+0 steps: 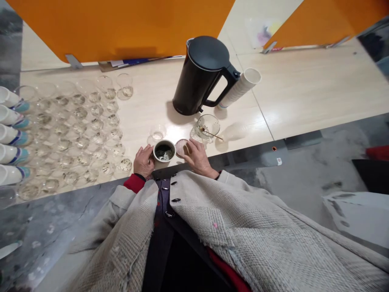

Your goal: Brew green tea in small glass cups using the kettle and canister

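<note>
At the table's front edge stands a round canister with dark, loose tea leaves inside. My left hand is closed against its left side. Just right of the canister, my right hand grips a round, pale lid between thumb and fingers. Beyond that hand is a clear ribbed glass with a small golden spoon leaning in it. A small clear cup sits behind the canister. Many clear plastic cups with bits of dry leaf in the bottom fill the left side in rows.
A large black electric kettle stands behind the glass, its handle towards the right. Next to it is a tall stack of paper cups. More paper cups line the far left. Orange partitions run along the back of the table.
</note>
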Demonstrator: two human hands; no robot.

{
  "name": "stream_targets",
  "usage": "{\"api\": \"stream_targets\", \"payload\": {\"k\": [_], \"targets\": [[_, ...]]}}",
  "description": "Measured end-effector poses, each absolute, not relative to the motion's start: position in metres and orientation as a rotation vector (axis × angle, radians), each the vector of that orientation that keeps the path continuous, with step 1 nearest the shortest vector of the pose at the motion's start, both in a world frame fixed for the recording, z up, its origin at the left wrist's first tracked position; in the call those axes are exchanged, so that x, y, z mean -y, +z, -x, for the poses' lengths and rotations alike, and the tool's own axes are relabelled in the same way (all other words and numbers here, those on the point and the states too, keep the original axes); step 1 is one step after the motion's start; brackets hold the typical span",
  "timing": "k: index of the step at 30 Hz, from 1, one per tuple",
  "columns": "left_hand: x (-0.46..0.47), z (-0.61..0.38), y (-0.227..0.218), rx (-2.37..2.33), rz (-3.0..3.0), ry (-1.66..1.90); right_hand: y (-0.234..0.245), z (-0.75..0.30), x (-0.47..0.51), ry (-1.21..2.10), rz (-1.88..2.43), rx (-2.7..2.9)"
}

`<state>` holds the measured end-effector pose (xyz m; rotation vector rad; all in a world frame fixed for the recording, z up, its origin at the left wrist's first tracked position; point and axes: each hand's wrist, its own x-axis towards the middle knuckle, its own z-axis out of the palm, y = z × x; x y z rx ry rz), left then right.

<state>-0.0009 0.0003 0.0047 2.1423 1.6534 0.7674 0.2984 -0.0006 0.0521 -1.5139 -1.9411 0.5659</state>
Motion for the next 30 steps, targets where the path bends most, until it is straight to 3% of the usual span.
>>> {"api": "stream_targets", "payload": {"k": [6, 9, 24, 30], "targets": [[-0.001, 0.001, 0.005, -1.665, -2.142, 0.774, 0.069, -0.321, 0.016, 0.957, 1.615, 1.016], [-0.001, 0.001, 0.005, -1.663, -2.144, 0.748, 0.073, -0.327, 0.007, 0.954, 1.582, 0.785], [-0.001, 0.001, 0.004, -1.667, -2.150, 0.754, 0.075, -0.336, -0.025, 0.773, 1.507, 0.898], [0.000, -0.002, 0.007, -1.678, -2.145, 0.781, 0.113, -0.334, -0.006, 0.615, 1.424, 0.968]]}}
